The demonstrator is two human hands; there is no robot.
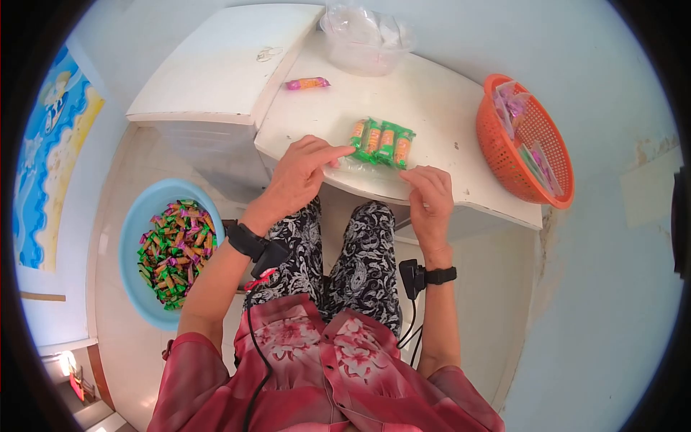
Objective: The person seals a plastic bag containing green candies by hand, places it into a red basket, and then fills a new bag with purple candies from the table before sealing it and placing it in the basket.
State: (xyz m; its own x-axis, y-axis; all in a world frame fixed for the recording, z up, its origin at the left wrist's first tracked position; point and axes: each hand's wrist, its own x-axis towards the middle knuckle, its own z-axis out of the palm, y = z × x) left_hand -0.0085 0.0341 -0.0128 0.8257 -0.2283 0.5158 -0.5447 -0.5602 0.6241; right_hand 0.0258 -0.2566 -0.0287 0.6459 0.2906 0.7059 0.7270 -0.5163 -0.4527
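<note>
Several green-and-orange wrapped sweets point(381, 142) lie side by side in a clear plastic bag near the front edge of the white table point(439, 108). The bag's loose end point(367, 170) reaches toward the table edge. My left hand point(306, 164) is at the bag's left side, its index finger stretched to the green wrappers and its thumb near the loose plastic. At the right lower corner of the bag, my right hand point(430, 194) has thumb and index finger pressed together on the plastic, the other fingers curled.
A purple-and-orange wrapped sweet point(307, 84) lies at the back left. Behind it stands a clear plastic tub point(367, 50). An orange basket point(497, 137) with packets sits at the right edge. On the floor at left, a blue basin point(133, 252) holds several wrapped sweets point(176, 252).
</note>
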